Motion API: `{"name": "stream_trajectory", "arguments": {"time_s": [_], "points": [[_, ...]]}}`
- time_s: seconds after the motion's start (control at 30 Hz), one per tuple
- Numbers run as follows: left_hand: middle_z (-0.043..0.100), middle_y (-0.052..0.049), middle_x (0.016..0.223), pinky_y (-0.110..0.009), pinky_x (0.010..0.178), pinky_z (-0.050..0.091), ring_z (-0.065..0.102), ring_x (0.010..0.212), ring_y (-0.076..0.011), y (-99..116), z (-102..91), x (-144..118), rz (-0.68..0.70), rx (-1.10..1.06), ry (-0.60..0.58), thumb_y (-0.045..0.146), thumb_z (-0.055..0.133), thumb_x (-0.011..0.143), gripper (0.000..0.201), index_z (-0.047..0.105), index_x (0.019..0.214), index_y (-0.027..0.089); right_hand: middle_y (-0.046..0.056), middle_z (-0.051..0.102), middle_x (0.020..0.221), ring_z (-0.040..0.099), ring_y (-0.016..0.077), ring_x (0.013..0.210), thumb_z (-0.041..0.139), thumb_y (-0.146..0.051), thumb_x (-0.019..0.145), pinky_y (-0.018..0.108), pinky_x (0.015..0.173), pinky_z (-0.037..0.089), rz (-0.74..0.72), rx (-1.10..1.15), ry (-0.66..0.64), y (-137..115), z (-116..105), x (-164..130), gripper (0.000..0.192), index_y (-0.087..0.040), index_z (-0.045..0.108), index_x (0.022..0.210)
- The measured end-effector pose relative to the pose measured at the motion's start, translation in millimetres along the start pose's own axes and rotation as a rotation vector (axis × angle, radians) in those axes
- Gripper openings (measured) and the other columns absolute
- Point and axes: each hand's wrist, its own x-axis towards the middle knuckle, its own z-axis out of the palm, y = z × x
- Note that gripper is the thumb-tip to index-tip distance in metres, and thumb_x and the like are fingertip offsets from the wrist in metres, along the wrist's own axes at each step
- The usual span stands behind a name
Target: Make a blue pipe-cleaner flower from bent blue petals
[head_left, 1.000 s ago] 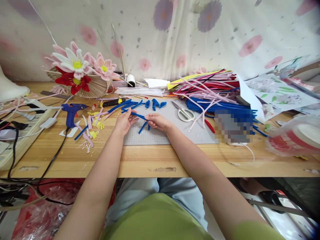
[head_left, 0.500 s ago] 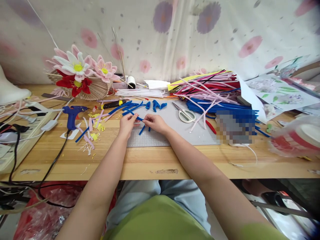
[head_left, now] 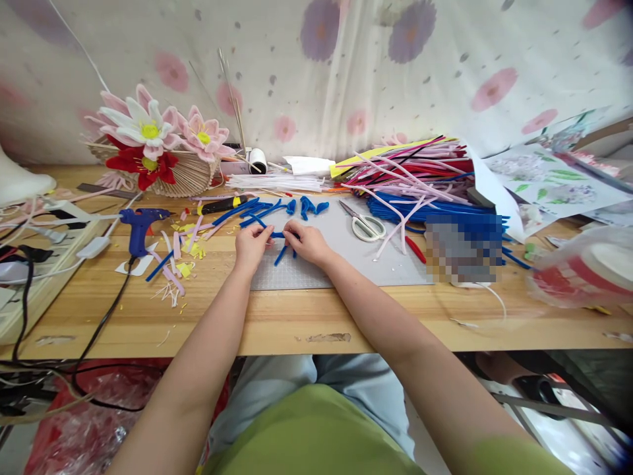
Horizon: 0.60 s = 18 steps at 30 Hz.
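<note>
A blue pipe cleaner (head_left: pixel 277 235) spans the gap between my two hands, just over the grey cutting mat (head_left: pixel 341 270). My left hand (head_left: pixel 252 245) pinches it on one side, thumb against fingers. On the other side my right hand (head_left: pixel 305 244) has its fingers closed round it and hides that end. Below the hands another piece of blue pipe cleaner (head_left: pixel 280 256) slants over the mat. Beyond them are several cut blue pieces (head_left: pixel 270 212) and a few curled blue shapes (head_left: pixel 306 207). White-handled scissors (head_left: pixel 368 227) lie right of my right hand.
On the left are a blue glue gun (head_left: pixel 138 231), yellow and pink scraps (head_left: pixel 185 264) and a power strip (head_left: pixel 49 284). Fuzzy flowers on a fan (head_left: pixel 148 138) stand behind. Bundles of pipe cleaners (head_left: pixel 410 171) and a plastic-wrapped tub (head_left: pixel 583 267) occupy the right.
The blue pipe cleaner between my hands lies more level than before, where it slanted down to the right. My hands have hardly shifted; the whole view has moved slightly.
</note>
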Motion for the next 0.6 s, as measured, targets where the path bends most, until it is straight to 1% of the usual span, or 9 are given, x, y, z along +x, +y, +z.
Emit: {"name": "stream_trajectory", "arguments": {"time_s": [0.07,0.13,0.2,0.27,0.33,0.37,0.4,0.47,0.6], "points": [[0.055,0.002,0.048,-0.021,0.043,0.044,0.054,0.044,-0.0118,-4,1.1,0,0.042,0.067,-0.024,0.035,0.067,0.063,0.021,0.06,0.058,0.016,0.002,0.064,0.074,0.055,0.0135,0.066,0.043,-0.029,0.086,0.025,0.063,0.035,0.005,-0.027,0.051,0,2,0,0.014,-0.018,0.053,0.085],[0.055,0.002,0.047,-0.021,0.042,0.043,0.054,0.043,-0.012,-7,2.1,-1,0.084,0.142,-0.041,0.037,0.066,0.064,0.022,0.061,0.06,0.016,0.002,0.061,0.073,0.053,0.0134,0.065,0.045,-0.03,0.085,0.025,0.062,0.035,0.016,-0.005,0.084,0,4,1,0.014,-0.018,0.051,0.081],[0.054,0.002,0.047,-0.021,0.042,0.042,0.054,0.043,-0.012,-7,2.3,-1,0.109,0.192,-0.045,0.038,0.065,0.066,0.022,0.06,0.06,0.017,0.001,0.059,0.069,0.05,0.0117,0.061,0.048,-0.034,0.084,0.024,0.059,0.036,0.051,0.123,0.072,0,6,2,0.018,-0.018,0.049,0.076],[0.054,0.002,0.048,-0.02,0.042,0.042,0.053,0.044,-0.0114,-6,2.0,-2,0.122,0.208,-0.031,0.037,0.065,0.066,0.021,0.059,0.06,0.017,-0.002,0.055,0.062,0.046,0.0092,0.053,0.052,-0.041,0.081,0.022,0.053,0.036,0.116,0.359,-0.026,0,7,3,0.025,-0.019,0.044,0.072],[0.054,0.002,0.05,-0.02,0.043,0.043,0.053,0.046,-0.0109,-3,2.0,-3,0.118,0.191,-0.014,0.036,0.065,0.065,0.021,0.059,0.06,0.017,-0.004,0.053,0.058,0.043,0.0072,0.046,0.058,-0.047,0.075,0.021,0.045,0.035,0.178,0.602,-0.169,1,7,3,0.032,-0.019,0.042,0.071],[0.054,0.002,0.05,-0.02,0.043,0.043,0.053,0.046,-0.0108,-2,2.2,-3,0.105,0.168,-0.009,0.035,0.066,0.065,0.02,0.058,0.06,0.017,-0.005,0.053,0.057,0.043,0.0065,0.044,0.06,-0.049,0.072,0.02,0.043,0.035,0.196,0.688,-0.228,1,7,3,0.035,-0.019,0.042,0.071],[0.054,0.002,0.05,-0.021,0.043,0.043,0.053,0.047,-0.011,0,2.6,-4,0.082,0.135,-0.006,0.034,0.066,0.064,0.02,0.058,0.06,0.017,-0.004,0.054,0.057,0.042,0.006,0.043,0.06,-0.051,0.071,0.019,0.041,0.034,0.203,0.741,-0.27,2,6,4,0.037,-0.019,0.043,0.07],[0.054,0.002,0.05,-0.021,0.043,0.044,0.054,0.049,-0.0113,5,3.7,-5,0.012,0.039,0.001,0.033,0.067,0.063,0.02,0.057,0.059,0.016,-0.004,0.054,0.055,0.042,0.0052,0.042,0.058,-0.053,0.072,0.019,0.04,0.034,0.201,0.781,-0.312,3,6,4,0.038,-0.018,0.046,0.066],[0.054,0.003,0.051,-0.021,0.044,0.044,0.052,0.047,-0.0088,12,4.1,-6,-0.107,-0.134,0.019,0.03,0.072,0.058,0.022,0.057,0.056,0.014,-0.004,0.05,0.05,0.043,0.0053,0.042,0.058,-0.046,0.074,0.019,0.043,0.037,0.202,0.828,-0.339,4,5,4,0.034,-0.016,0.049,0.061]]}}
